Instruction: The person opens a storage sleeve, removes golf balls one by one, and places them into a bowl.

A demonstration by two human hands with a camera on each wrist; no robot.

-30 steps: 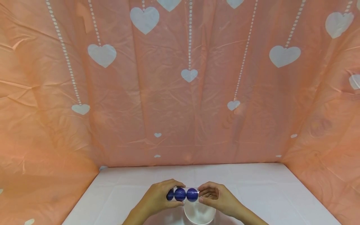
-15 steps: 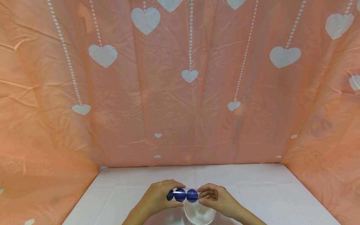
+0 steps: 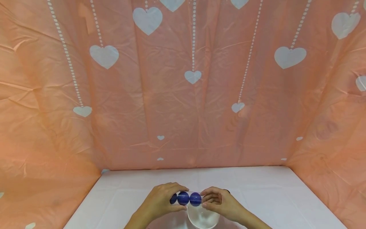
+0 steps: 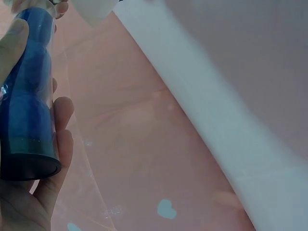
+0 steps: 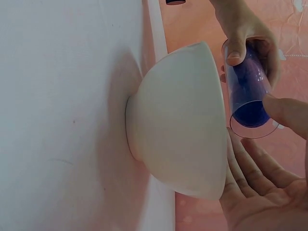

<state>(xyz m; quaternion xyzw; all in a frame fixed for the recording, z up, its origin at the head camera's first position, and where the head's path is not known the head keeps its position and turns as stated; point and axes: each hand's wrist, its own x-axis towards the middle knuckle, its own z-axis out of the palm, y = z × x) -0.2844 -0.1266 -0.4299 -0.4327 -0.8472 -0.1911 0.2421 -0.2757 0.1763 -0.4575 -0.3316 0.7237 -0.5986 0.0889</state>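
A clear tube (image 5: 234, 79) with several dark blue balls (image 3: 183, 198) lined up inside lies nearly level in the head view. My left hand (image 3: 161, 200) grips its left part, fingers over the top and thumb below. At that end, the left wrist view shows a black cap (image 4: 31, 167). The other end is uncapped, its round rim facing the right wrist camera. My right hand (image 3: 223, 202) pinches near this rim between thumb and index finger, the remaining fingers loosely bent behind. Just below the tube's right end stands a white bowl (image 3: 203, 219), wide mouth up.
A white cloth (image 3: 128, 184) covers the table. Peach sheeting (image 3: 177, 111) printed with white hearts and dotted lines rises at the back and both sides. A small dark object (image 5: 175, 2) shows at the top edge of the right wrist view.
Hardly anything differs. My right hand and the tube's right end sit very slightly lower than a second ago; my left hand keeps its grip and the bowl stays put.
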